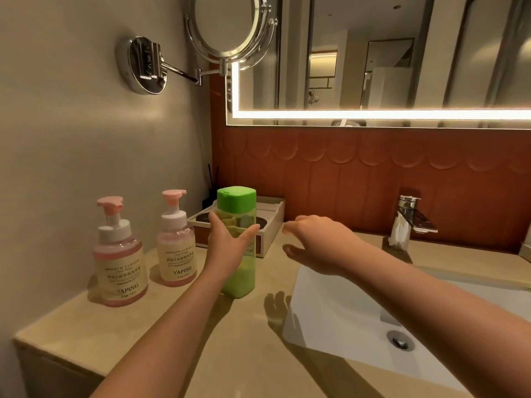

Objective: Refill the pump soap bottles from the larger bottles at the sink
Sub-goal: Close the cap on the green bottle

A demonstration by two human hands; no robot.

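Observation:
A tall green bottle (239, 271) with a green flip cap stands upright on the beige counter (178, 334), partly filled with green liquid. My left hand (227, 248) grips its middle, thumb on the left side and fingers on the right. Two pink pump soap bottles stand to its left: the nearer one (120, 259) and the farther one (175, 245), both with pink pump heads on. My right hand (313, 245) hovers to the right of the green bottle, fingers loosely spread, holding nothing.
A white sink basin (359, 326) with a drain lies at the right, a chrome tap (408, 222) behind it. A white tray box (270, 222) sits behind the green bottle. A chrome swing-arm mirror (227, 27) hangs above, beside the lit wall mirror.

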